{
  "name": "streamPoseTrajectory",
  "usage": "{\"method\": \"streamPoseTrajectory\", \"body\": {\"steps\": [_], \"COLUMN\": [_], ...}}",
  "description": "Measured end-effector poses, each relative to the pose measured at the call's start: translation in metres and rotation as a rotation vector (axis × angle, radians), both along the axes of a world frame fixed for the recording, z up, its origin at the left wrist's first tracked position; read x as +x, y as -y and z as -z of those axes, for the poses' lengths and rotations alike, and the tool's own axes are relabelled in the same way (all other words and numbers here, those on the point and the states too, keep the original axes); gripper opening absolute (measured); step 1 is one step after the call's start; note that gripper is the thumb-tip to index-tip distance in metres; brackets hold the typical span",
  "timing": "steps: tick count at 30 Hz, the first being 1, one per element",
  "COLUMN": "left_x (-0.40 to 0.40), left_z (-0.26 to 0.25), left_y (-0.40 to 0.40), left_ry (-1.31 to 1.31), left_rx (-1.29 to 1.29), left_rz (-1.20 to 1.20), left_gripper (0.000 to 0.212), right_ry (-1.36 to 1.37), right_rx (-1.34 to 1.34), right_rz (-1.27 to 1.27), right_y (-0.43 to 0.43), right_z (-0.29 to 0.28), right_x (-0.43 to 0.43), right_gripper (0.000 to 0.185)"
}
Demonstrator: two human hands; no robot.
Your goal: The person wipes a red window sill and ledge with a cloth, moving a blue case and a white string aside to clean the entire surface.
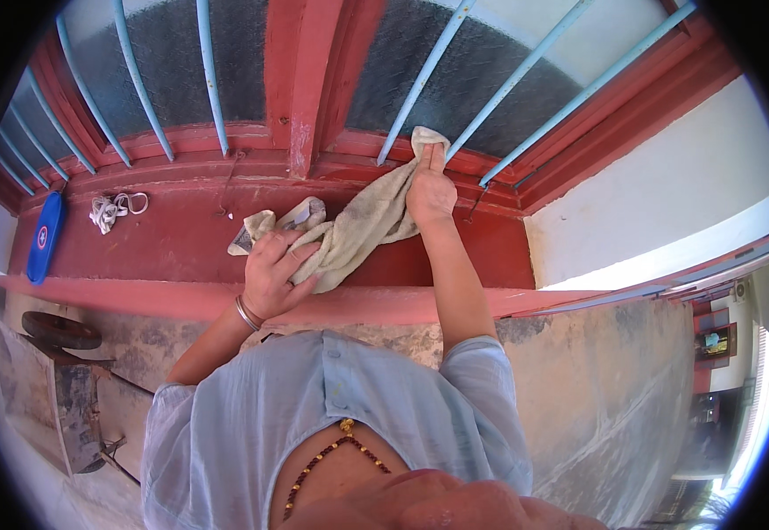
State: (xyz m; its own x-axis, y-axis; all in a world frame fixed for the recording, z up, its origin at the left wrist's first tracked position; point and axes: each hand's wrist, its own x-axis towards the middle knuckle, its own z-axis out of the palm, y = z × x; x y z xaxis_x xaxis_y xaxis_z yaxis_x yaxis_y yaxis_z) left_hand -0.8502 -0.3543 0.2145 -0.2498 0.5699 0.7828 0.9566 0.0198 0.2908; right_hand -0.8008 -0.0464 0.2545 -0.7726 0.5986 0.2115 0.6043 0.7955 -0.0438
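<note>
A beige towel-like cloth [371, 212] stretches between my two hands above a red window sill [172, 228]. My right hand [432, 192] has two fingers extended over one end of it, pressing it to the lower red window frame [351, 142] between two light-blue bars. The bunched other end is in my left hand [278, 271], low over the sill's front part; a metal bangle [247, 314] circles that wrist. Just beyond my left fingers, a grey-and-white patterned piece [305, 213] shows, partly covered; whether it belongs to the cloth I cannot tell.
Light-blue vertical bars [209, 79] stand before the glass panes. On the sill's left lie a blue elongated case [46, 238] and a bundle of white straps [114, 209]. Metal hooks [227, 185] hang along the frame. Behind on the left is a wheelbarrow [73, 411] on the concrete floor [596, 397].
</note>
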Motion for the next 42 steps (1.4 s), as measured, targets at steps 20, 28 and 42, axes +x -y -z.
{"method": "streamPoseTrajectory", "body": {"steps": [20,28,42], "left_x": [-0.003,-0.003,-0.005], "left_z": [0.003,0.003,0.008], "left_y": [0.001,0.002,0.001], "left_ry": [0.057,0.052,0.045], "left_rx": [0.062,0.048,0.088], "left_rz": [0.042,0.053,0.098], "left_gripper": [0.045,0.046,0.044], "right_ry": [-0.517,-0.221,-0.14], "right_rx": [-0.02,-0.019,0.293], "right_rz": [-0.471,-0.314,-0.376], "right_y": [0.042,0.072,0.085], "right_z": [0.009,-0.007,0.028], "right_x": [0.006,-0.08,-0.061], "right_gripper": [0.036,0.047,0.048]}}
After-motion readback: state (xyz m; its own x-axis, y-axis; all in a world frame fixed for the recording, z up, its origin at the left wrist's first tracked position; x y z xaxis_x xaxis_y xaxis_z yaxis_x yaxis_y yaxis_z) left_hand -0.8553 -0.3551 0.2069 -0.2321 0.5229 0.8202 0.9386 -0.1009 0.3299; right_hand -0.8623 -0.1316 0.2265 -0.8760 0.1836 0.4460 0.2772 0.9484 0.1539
